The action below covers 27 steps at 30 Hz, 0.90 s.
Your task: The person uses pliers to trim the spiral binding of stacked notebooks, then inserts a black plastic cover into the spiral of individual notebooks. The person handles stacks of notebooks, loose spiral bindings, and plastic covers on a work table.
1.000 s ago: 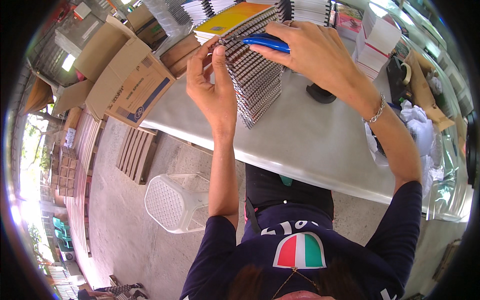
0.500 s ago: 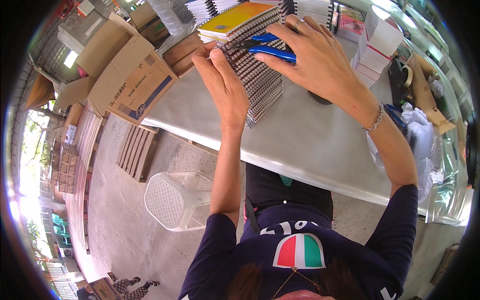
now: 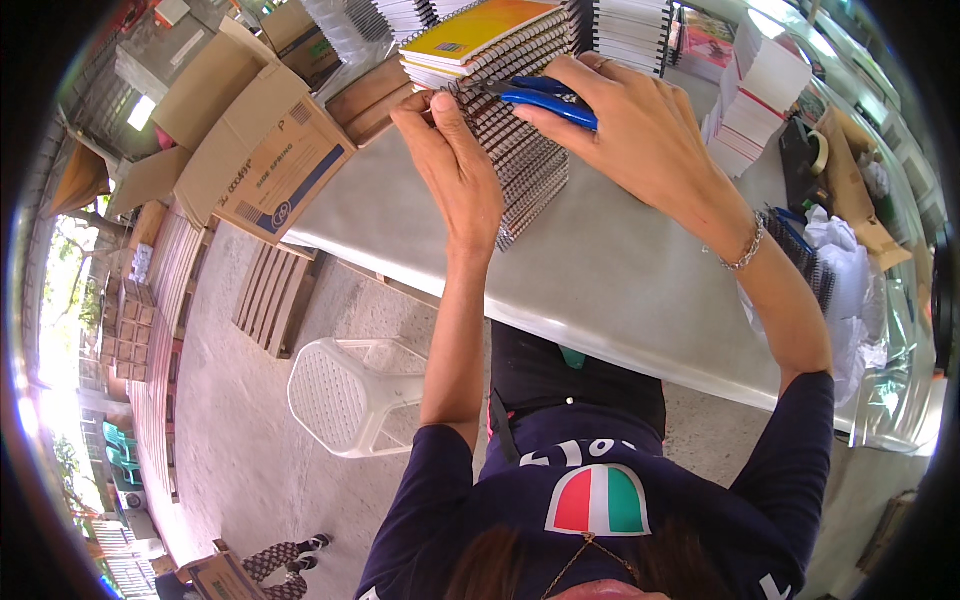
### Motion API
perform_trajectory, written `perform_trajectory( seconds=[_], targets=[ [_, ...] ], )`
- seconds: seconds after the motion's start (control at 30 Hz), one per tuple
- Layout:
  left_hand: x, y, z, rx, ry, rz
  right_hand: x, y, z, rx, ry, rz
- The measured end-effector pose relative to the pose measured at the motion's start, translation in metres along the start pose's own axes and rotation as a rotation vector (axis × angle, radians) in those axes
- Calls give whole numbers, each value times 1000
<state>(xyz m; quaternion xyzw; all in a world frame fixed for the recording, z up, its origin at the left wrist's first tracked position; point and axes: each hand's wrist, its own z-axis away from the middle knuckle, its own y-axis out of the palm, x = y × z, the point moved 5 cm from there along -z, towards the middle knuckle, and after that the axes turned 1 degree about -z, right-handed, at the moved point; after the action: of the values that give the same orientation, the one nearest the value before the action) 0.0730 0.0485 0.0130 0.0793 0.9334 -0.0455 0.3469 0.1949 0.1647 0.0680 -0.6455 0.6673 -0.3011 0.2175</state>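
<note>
A tall stack of spiral-bound notebooks [image 3: 535, 165] stands on the table, the top one with a yellow cover [image 3: 480, 32]. Its coiled spines face me. My left hand [image 3: 455, 175] is at the left end of the spines, thumb and forefinger pinched at the end of a spiral binding. In my right hand [image 3: 640, 130] are blue-handled wire cutters [image 3: 552, 103]. Their dark jaws point left, at the coil just beside my left fingertips. Whether the blades touch the wire is too small to tell.
An open cardboard box [image 3: 275, 165] stands left of the stack. More bound books [image 3: 630, 35] and a pile of white books [image 3: 755, 95] are at the back and right. Plastic wrap [image 3: 840, 290] lies at the right. A white stool [image 3: 350, 395] stands below the table edge [image 3: 620, 360].
Both hands have shifted slightly down and right. The cutters' handles are closer together than before, their jaws still by the coil end. At the lower left, a person's feet have moved.
</note>
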Motion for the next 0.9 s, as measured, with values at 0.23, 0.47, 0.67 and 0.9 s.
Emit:
perform_trajectory(
  seconds=[0.23,0.47,0.67,0.9],
  targets=[
    [4,0,0,-75,-17,82,-3,3,7,-104,-112,59],
    [4,1,3,-60,60,14,-1,6,3,-129,-125,20],
    [6,0,8,-27,43,-48,0,14,-4,106,16,12],
    [3,0,8,-43,-19,61,-9,9,10,21,57,-67]
  ],
)
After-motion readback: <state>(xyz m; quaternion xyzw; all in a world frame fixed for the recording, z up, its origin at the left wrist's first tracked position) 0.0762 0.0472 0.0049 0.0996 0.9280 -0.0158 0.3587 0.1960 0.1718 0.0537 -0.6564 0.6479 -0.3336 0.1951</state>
